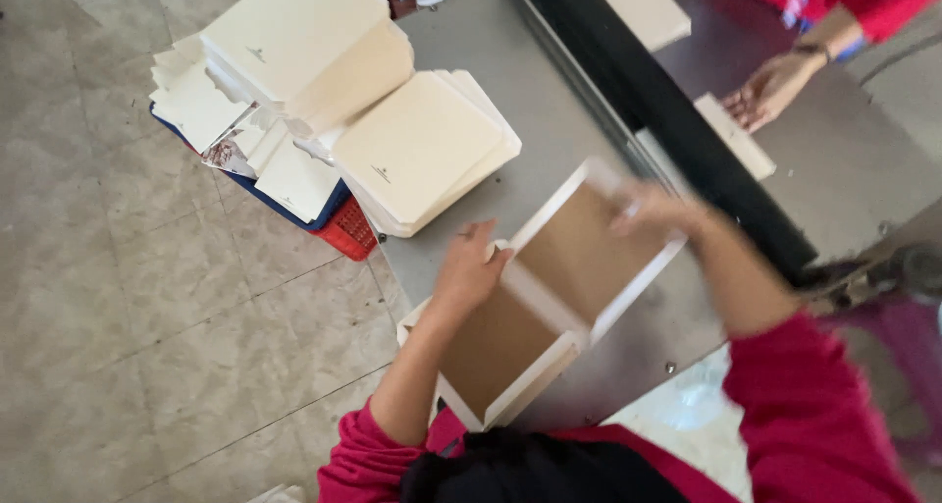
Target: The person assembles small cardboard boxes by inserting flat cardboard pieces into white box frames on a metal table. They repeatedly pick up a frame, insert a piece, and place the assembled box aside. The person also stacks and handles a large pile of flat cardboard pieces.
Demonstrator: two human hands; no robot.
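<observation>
An open, shallow cardboard box [579, 258] with white walls and a brown inside lies on the grey table [491, 42] in front of me. A second such tray [496, 351] adjoins it on the near side. My left hand [469, 267] presses on the white wall between the two trays. My right hand [653, 209], blurred by motion, grips the far corner of the upper tray. Both my sleeves are red.
Stacks of cream flat box pieces [412, 145] lie at the table's left end, more [285, 32] piled over a red crate [345, 230] on the tiled floor. A black bar [667, 110] crosses the table. Beyond it another person's hand [770, 91] rests by a white strip [734, 135].
</observation>
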